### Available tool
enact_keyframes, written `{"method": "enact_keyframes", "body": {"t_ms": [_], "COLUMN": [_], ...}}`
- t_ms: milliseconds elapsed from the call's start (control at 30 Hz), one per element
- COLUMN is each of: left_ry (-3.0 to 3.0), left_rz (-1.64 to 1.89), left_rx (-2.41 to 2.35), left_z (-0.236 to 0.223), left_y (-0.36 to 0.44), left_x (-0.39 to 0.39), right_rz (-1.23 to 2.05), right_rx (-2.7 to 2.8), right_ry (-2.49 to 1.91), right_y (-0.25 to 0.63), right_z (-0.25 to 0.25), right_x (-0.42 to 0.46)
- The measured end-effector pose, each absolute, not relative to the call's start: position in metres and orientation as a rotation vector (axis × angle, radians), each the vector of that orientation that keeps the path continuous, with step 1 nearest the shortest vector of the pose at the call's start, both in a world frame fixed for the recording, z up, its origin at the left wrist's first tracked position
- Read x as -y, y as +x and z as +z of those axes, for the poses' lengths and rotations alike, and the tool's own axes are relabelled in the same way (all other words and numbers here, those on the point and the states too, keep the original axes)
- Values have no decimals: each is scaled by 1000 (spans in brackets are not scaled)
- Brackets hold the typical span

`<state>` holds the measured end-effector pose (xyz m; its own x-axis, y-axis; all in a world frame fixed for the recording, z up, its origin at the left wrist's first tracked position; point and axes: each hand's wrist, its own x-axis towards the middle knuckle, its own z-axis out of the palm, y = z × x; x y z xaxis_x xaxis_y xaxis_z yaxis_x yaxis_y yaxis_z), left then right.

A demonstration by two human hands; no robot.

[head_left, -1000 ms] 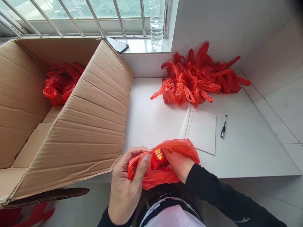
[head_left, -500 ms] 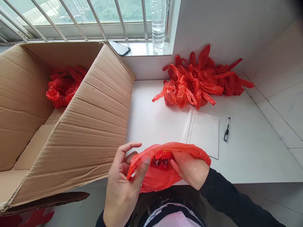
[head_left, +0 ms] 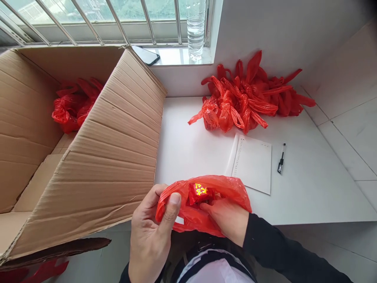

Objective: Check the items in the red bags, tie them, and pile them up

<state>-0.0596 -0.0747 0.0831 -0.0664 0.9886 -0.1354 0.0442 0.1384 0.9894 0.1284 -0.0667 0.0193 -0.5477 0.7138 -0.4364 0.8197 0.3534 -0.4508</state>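
A red plastic bag (head_left: 203, 226) is held over the front edge of the table, its mouth spread wide. My left hand (head_left: 156, 224) is closed on the bag's left rim, thumb on the near side. My right hand (head_left: 226, 214) reaches into the mouth from the right. One of its fingertips lies against a small red packet (head_left: 200, 192) with yellow characters; the other fingers are mostly hidden, so I cannot tell whether they grip anything. A bit of white shows through near my left thumb.
At left stands a large open cardboard box (head_left: 118, 157) with red bags (head_left: 72, 106) inside. More knotted red bags (head_left: 244, 98) are heaped against the wall. A notebook (head_left: 253, 163) and a pen (head_left: 281, 159) lie on the white table (head_left: 188, 137). The windowsill holds a bottle (head_left: 195, 31) and a phone (head_left: 147, 55).
My right hand has shifted left within the bag. A red packet now shows yellow characters where dark printed packets were showing. My left thumb presses flatter on the rim.
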Motion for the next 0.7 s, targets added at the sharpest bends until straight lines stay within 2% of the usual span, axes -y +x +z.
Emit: {"method": "enact_keyframes", "body": {"t_ms": [100,233,400,533,700], "left_ry": [1275,1463,1311,1227,1230], "left_rz": [1168,1225,1147,1117,1174], "left_rx": [-1346,-1306,-1000,-986,-1213], "left_z": [87,87,73,66,72], "left_y": [-60,-62,-62,-54,-43], "left_x": [74,72,68,64,57], "right_rz": [-871,-663,-386,-467,-687], "right_rx": [-2730,-3278,-3080,-2974,-3007], "right_ry": [1413,1743,2026,2252,2170], "right_y": [136,155,162,157,157], "right_z": [44,77,61,41,52], "right_x": [68,68,62,50,45]}}
